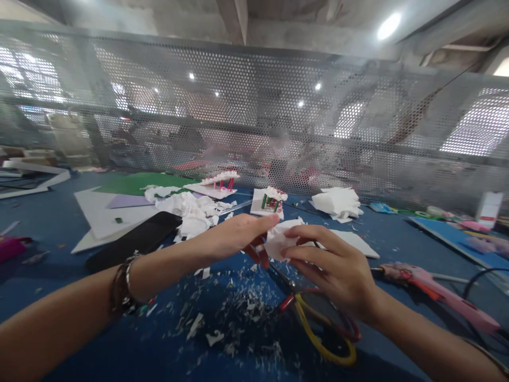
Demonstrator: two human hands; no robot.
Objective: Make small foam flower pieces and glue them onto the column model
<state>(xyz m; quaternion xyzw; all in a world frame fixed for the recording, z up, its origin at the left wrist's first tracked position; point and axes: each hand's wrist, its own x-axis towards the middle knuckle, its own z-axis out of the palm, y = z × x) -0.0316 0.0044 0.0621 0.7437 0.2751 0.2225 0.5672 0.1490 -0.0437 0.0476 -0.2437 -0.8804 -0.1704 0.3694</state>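
Observation:
Both of my hands meet over the blue table [47,276] on a small white foam piece [278,241]. My left hand [234,236] pinches its left side with the fingers drawn together. My right hand [334,265] grips its right side, fingers curled round it. Scissors with red and yellow handles [318,329] lie on the table just below my right hand. White foam scraps [222,313] are scattered under my hands.
A pink glue gun [433,294] lies at the right with a black cable. A black phone [135,241], white boards, a crumpled white foam pile [191,209], two small foam models [270,200] and stacked white sheets [338,202] sit further back. A perforated metal screen [254,116] closes the table's far side.

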